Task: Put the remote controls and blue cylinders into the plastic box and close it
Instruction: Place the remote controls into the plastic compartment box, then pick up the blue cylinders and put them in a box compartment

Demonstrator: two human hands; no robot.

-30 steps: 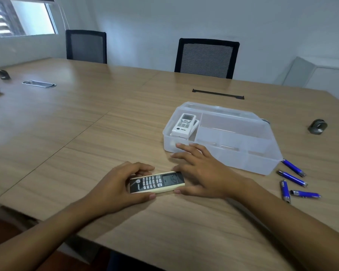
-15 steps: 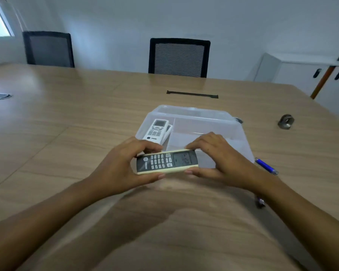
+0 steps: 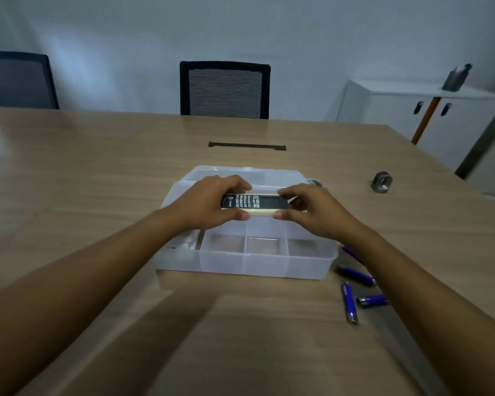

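Note:
A clear plastic box (image 3: pixel 263 265) with divided compartments sits open on the wooden table. Over its middle I hold a black and cream remote control (image 3: pixel 253 203) level, my left hand (image 3: pixel 209 202) gripping its left end and my right hand (image 3: pixel 312 208) its right end. Several blue cylinders (image 3: pixel 355 275) lie on the table to the right of the box, partly hidden by my right forearm. The white remotes in the box's left compartment are hidden behind my left hand and arm.
A small grey metal object (image 3: pixel 381 182) stands on the table at the right. A black cable slot (image 3: pixel 247 145) lies beyond the box. Two black chairs (image 3: pixel 225 90) stand at the far edge, and a white cabinet (image 3: pixel 423 118) is at the right.
Both hands lifted the black remote from the table in front of the box and carried it forward over the box. The view swung right and closer.

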